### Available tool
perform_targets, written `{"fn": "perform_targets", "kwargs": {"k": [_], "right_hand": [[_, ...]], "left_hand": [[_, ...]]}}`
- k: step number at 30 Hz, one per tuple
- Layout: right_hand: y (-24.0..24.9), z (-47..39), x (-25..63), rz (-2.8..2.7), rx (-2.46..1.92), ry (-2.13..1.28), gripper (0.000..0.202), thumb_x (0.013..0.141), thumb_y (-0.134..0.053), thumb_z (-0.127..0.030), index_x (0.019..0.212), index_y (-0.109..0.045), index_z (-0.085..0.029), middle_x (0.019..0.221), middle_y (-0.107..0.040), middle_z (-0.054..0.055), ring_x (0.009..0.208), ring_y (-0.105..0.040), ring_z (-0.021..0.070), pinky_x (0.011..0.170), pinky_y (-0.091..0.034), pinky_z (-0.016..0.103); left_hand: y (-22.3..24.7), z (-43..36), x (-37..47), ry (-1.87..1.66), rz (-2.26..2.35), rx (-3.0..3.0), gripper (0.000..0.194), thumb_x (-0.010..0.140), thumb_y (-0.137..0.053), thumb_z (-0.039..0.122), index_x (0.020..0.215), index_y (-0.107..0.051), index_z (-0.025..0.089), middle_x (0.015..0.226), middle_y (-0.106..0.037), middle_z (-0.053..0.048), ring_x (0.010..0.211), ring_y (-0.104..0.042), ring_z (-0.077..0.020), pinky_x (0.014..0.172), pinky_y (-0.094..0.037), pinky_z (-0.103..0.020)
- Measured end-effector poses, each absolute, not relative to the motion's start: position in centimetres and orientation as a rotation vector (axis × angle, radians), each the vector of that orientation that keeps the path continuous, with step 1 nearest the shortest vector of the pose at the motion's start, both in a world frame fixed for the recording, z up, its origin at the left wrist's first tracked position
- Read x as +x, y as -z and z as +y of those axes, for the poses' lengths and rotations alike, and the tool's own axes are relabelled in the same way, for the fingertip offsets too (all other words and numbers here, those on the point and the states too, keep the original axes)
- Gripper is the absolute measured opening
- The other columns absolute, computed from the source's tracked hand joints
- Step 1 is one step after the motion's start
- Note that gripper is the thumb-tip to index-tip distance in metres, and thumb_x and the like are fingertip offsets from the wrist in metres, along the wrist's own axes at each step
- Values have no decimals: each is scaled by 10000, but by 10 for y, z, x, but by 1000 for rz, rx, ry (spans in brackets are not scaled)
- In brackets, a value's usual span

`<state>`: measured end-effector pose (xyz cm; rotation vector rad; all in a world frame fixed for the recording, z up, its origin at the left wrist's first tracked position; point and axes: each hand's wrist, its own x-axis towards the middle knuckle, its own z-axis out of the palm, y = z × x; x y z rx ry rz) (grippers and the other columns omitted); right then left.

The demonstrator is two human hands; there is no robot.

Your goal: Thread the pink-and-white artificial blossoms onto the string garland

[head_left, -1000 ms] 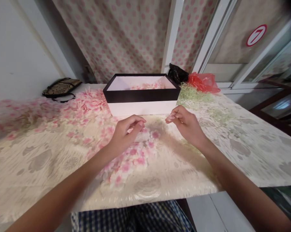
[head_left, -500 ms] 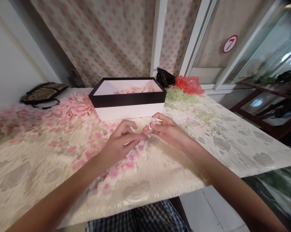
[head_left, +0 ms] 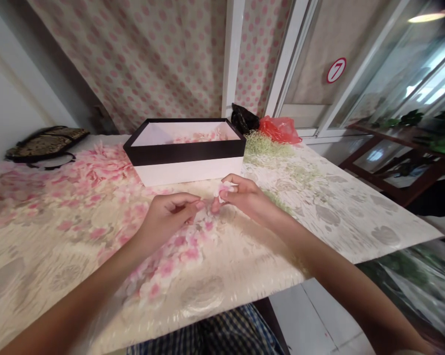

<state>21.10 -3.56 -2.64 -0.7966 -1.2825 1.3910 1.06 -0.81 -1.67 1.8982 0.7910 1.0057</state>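
Observation:
Between the thumb and fingers of my right hand is a small bunch of pale pink and white artificial flower petals. My left hand is closed in a pinch just left of it, thumb and forefinger together. Whatever sits in that pinch is too small to make out. A small gap separates the two hands. Loose pink and white petals lie on the table below them. Behind my hands stands a white box with a black rim, with more pink petals inside.
A flower-patterned cloth covers the table. A heap of pink petals spreads leftward, near a patterned bag. Pale green shreds, a red plastic bag and a black one lie right of the box.
My left fingers have closed from a loose, spread pose into a pinch, and the left hand has drawn slightly away from the right. The right hand still holds petals. The view has shifted a little.

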Motion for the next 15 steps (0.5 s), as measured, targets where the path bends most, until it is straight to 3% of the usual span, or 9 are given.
{"fn": "perform_targets", "kwargs": {"k": [3,6,9,15], "right_hand": [[26,-39,210,-1316,-793,-1404,152,709,-738,-259,741,-608,-189,662,-674,-22,664,-651,130,682,-486,273],[27,-40,208,-1351,-731,-1443,128,642,-776,-182,698,-661,-184,796,-649,-22,710,-621,101,681,-478,240],[29,-40,206,-1398,-646,-1501,120,634,-770,-145,702,-688,-199,895,-643,-15,789,-621,104,726,-480,246],[33,-38,205,-1380,-637,-1502,133,619,-779,-140,698,-694,-205,878,-661,-10,801,-628,121,743,-487,268]], "left_hand": [[19,-7,11,-963,758,1993,112,789,-660,271,763,-728,186,661,-695,-1,513,-553,-88,450,-431,-172],[21,-9,11,-921,699,2043,129,806,-637,274,792,-736,192,758,-726,-24,609,-603,-120,526,-467,-201],[20,-11,10,-867,665,2070,149,812,-618,282,789,-733,189,703,-706,-19,538,-557,-110,467,-418,-197],[16,-15,10,-797,618,2083,194,824,-599,301,720,-705,176,573,-593,14,466,-443,-82,415,-308,-186]]}}
